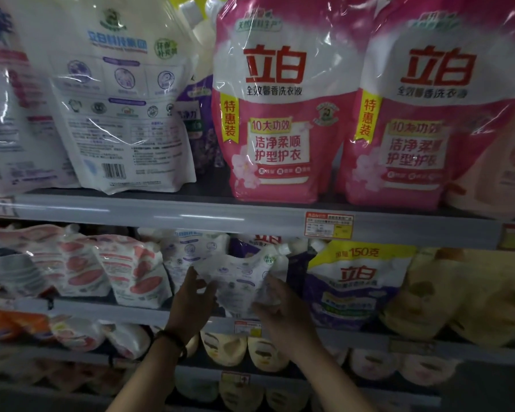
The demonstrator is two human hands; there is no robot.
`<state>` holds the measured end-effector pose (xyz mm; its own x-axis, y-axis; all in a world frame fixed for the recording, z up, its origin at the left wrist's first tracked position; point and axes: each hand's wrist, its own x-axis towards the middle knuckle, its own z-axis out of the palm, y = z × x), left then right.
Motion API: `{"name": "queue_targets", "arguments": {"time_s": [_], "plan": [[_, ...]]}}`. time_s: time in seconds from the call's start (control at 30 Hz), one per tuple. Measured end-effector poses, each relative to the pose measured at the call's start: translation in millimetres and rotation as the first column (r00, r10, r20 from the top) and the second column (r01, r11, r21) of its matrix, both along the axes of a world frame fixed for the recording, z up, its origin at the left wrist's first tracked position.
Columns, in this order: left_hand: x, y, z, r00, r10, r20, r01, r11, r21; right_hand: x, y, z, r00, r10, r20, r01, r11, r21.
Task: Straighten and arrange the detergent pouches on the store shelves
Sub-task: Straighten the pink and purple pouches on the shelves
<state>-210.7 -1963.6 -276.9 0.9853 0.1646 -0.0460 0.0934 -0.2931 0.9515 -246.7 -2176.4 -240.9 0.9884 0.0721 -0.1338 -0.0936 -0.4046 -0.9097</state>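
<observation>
1. while both arms reach up from below, the left hand (191, 304) and right hand (283, 307) meet on a white pouch (238, 282) at the front of the middle shelf (101, 311).
2. left hand: fingers bent round the pouch's left edge, thumb up against its face, and it's got a hold.
3. right hand: blurred, but the fingers curl round the pouch's right side, gripping too.
4. the white pouch sits crumpled between the two hands, back label facing out, green badge near its upper right corner.
5. just to its right, a purple pouch (348, 289) stands upright, front label out, and past that a yellow pouch (458, 292) slumps.
6. over on the left, red-and-white pouches (131, 275) lean in a row.
7. up on the top shelf (161, 215), two pink pouches (268, 114) stand side by side, touching, with a big back-facing bag (116, 99) to their left.
8. a price tag (329, 226) hangs on the top shelf's rail, under the pink pouches.
9. a dark bracelet (170, 341) rings the left wrist.
</observation>
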Motion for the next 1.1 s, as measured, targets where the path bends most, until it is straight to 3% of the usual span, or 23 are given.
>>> {"name": "queue_targets", "arguments": {"time_s": [0.2, 0.33, 0.5, 0.67, 1.1], "plan": [[-5, 2, 1, 0.998, -0.055, 0.007, 0.055, 0.995, -0.085, -6, 3, -7, 0.999, 0.043, -0.024, -0.041, 0.996, 0.083], [-6, 2, 0, 0.999, -0.013, 0.050, 0.009, 0.996, 0.091, -9, 9, -5, 0.999, 0.040, -0.015, -0.039, 0.996, 0.086], [-2, 13, -6, 0.997, -0.031, 0.074, 0.023, 0.994, 0.102, -12, 20, -2, 1.000, -0.013, 0.018, 0.012, 0.999, 0.038], [-7, 17, -2, 0.978, -0.073, 0.197, 0.016, 0.960, 0.278, -16, 35, 1, 0.997, -0.055, 0.059, 0.054, 0.998, 0.017], [-5, 14, 15, 0.924, -0.191, 0.331, 0.119, 0.967, 0.226, -18, 45, -9, 0.979, -0.204, -0.009, 0.205, 0.978, 0.037]]}}
